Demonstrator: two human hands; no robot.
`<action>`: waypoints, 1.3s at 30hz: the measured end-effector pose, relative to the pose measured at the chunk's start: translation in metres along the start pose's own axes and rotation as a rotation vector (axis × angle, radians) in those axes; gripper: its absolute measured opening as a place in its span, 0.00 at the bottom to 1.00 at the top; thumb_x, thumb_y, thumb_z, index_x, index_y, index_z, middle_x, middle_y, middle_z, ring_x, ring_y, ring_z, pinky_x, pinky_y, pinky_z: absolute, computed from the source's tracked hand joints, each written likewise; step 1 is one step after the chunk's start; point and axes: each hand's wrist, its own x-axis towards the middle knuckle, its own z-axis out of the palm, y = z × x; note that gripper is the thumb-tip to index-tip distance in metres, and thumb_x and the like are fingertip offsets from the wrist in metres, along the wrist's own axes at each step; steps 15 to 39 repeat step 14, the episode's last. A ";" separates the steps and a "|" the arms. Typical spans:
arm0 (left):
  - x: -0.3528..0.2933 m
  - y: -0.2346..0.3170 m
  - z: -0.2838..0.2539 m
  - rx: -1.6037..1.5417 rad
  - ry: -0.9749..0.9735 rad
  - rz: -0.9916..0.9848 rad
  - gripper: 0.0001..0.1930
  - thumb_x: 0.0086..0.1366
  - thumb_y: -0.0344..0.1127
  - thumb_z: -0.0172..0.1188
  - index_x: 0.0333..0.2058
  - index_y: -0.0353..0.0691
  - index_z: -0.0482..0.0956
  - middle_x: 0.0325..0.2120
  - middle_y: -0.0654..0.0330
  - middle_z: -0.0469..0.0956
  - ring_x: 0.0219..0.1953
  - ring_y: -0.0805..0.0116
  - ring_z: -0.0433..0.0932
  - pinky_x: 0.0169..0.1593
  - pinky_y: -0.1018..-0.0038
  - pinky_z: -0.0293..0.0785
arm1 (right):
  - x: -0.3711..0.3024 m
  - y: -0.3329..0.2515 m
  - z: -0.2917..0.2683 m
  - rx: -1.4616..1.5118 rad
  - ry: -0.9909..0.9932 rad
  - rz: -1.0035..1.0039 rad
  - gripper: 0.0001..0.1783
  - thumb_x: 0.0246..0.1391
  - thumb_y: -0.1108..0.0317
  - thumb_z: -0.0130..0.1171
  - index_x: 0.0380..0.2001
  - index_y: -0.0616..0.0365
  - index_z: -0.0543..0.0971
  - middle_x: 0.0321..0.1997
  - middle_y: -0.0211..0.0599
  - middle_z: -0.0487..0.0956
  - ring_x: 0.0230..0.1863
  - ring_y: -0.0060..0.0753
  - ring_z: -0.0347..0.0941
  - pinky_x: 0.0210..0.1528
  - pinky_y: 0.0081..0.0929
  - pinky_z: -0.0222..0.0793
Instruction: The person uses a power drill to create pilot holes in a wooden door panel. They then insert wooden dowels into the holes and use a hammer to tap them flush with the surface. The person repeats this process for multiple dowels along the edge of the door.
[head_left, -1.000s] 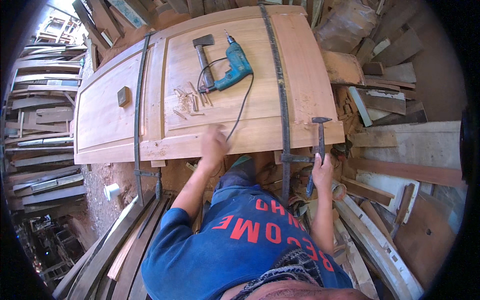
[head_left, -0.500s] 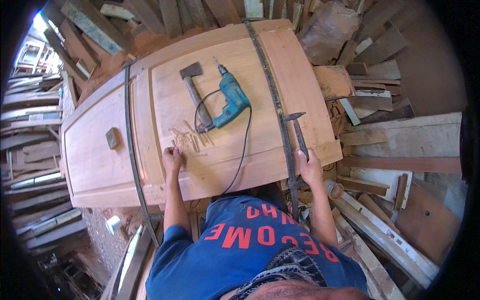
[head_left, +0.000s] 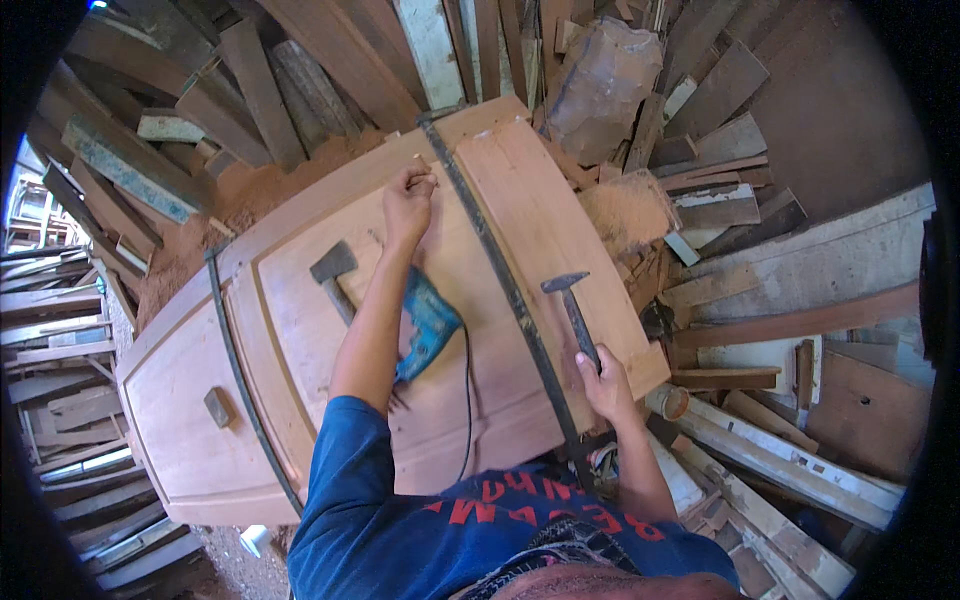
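A large panelled wooden door (head_left: 490, 410) lies flat, with two dark bar clamps across it. My left hand (head_left: 408, 208) is reached out to the door's far rail, fingers pinched on a small wooden peg (head_left: 420, 161). In my right hand (head_left: 606, 388), over the door's right end, is a hammer (head_left: 578, 315) gripped by its handle, head up and away from the wood. Under my left forearm lie a blue-green power drill (head_left: 430, 325) and a hatchet (head_left: 334, 264), both partly covered by the arm. The pile of thin wood sticks is mostly hidden behind it.
The right bar clamp (head_left: 492, 240) runs close between my hands; the left bar clamp (head_left: 238, 360) crosses further left. A small wood block (head_left: 218, 408) rests on the left panel. The drill's cord (head_left: 468, 420) trails toward me. Stacked boards (head_left: 740, 290) and sawdust (head_left: 260, 195) surround the door.
My left hand has moved from the stick pile near the front to the far rail, carrying a peg. The hammer stays in my right hand. The view has shifted with my head.
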 end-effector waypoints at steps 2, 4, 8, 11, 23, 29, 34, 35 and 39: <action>0.047 -0.023 0.032 0.195 -0.016 0.055 0.08 0.68 0.31 0.64 0.41 0.32 0.84 0.31 0.54 0.85 0.36 0.69 0.84 0.42 0.69 0.79 | 0.023 -0.010 -0.007 0.004 -0.039 0.081 0.18 0.68 0.57 0.58 0.41 0.66 0.75 0.30 0.53 0.79 0.33 0.38 0.77 0.40 0.38 0.73; 0.088 -0.054 0.056 0.227 0.008 0.073 0.08 0.68 0.32 0.63 0.41 0.34 0.85 0.29 0.52 0.85 0.35 0.65 0.85 0.43 0.67 0.78 | 0.049 -0.004 -0.008 0.021 -0.032 0.086 0.18 0.68 0.57 0.58 0.41 0.66 0.76 0.30 0.53 0.79 0.33 0.39 0.77 0.40 0.38 0.73; 0.137 -0.102 0.091 0.317 -0.005 0.092 0.09 0.68 0.34 0.61 0.42 0.39 0.86 0.31 0.47 0.85 0.36 0.56 0.86 0.44 0.63 0.78 | 0.097 -0.002 -0.015 0.011 -0.006 0.095 0.17 0.68 0.58 0.58 0.42 0.64 0.76 0.30 0.51 0.79 0.33 0.38 0.77 0.40 0.37 0.73; 0.168 -0.136 0.092 0.383 0.069 0.171 0.10 0.68 0.35 0.62 0.43 0.39 0.87 0.33 0.44 0.86 0.38 0.54 0.87 0.46 0.59 0.78 | 0.138 -0.002 -0.017 0.003 -0.021 0.060 0.16 0.68 0.59 0.58 0.42 0.64 0.76 0.30 0.50 0.80 0.32 0.36 0.76 0.39 0.37 0.73; 0.163 -0.122 0.113 0.551 0.040 0.082 0.13 0.67 0.40 0.65 0.44 0.37 0.87 0.34 0.43 0.85 0.41 0.54 0.87 0.47 0.57 0.78 | 0.170 0.004 -0.019 0.043 -0.014 0.086 0.17 0.67 0.59 0.60 0.47 0.63 0.77 0.31 0.48 0.81 0.32 0.35 0.77 0.40 0.35 0.72; 0.163 -0.122 0.113 0.551 0.040 0.082 0.13 0.67 0.40 0.65 0.44 0.37 0.87 0.34 0.43 0.85 0.41 0.54 0.87 0.47 0.57 0.78 | 0.170 0.004 -0.019 0.043 -0.014 0.086 0.17 0.67 0.59 0.60 0.47 0.63 0.77 0.31 0.48 0.81 0.32 0.35 0.77 0.40 0.35 0.72; 0.163 -0.122 0.113 0.551 0.040 0.082 0.13 0.67 0.40 0.65 0.44 0.37 0.87 0.34 0.43 0.85 0.41 0.54 0.87 0.47 0.57 0.78 | 0.170 0.004 -0.019 0.043 -0.014 0.086 0.17 0.67 0.59 0.60 0.47 0.63 0.77 0.31 0.48 0.81 0.32 0.35 0.77 0.40 0.35 0.72; 0.163 -0.122 0.113 0.551 0.040 0.082 0.13 0.67 0.40 0.65 0.44 0.37 0.87 0.34 0.43 0.85 0.41 0.54 0.87 0.47 0.57 0.78 | 0.170 0.004 -0.019 0.043 -0.014 0.086 0.17 0.67 0.59 0.60 0.47 0.63 0.77 0.31 0.48 0.81 0.32 0.35 0.77 0.40 0.35 0.72; 0.163 -0.122 0.113 0.551 0.040 0.082 0.13 0.67 0.40 0.65 0.44 0.37 0.87 0.34 0.43 0.85 0.41 0.54 0.87 0.47 0.57 0.78 | 0.170 0.004 -0.019 0.043 -0.014 0.086 0.17 0.67 0.59 0.60 0.47 0.63 0.77 0.31 0.48 0.81 0.32 0.35 0.77 0.40 0.35 0.72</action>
